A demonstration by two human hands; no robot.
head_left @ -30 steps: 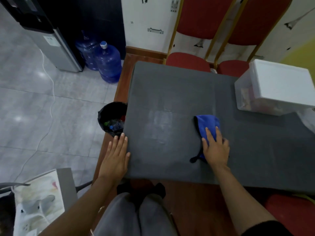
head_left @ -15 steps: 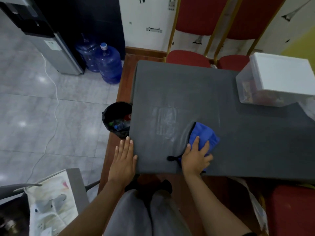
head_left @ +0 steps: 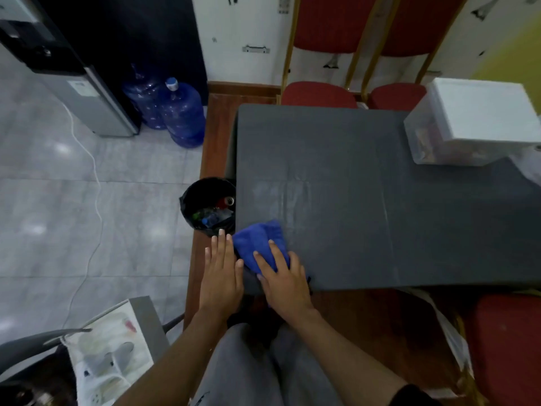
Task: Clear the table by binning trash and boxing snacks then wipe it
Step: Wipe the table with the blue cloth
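Blue cloth (head_left: 259, 244) lies under the flat, spread right hand (head_left: 285, 284) on the grey table (head_left: 366, 206). Just beside it, the left hand (head_left: 221, 273) rests open at the table's corner, with the bin (head_left: 207, 203) beyond its fingertips

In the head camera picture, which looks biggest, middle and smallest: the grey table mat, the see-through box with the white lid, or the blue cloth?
1. Grey table mat, far the largest.
2. See-through box with the white lid, partly cut off at the picture's right edge.
3. Blue cloth, smallest, partly hidden under the right hand.
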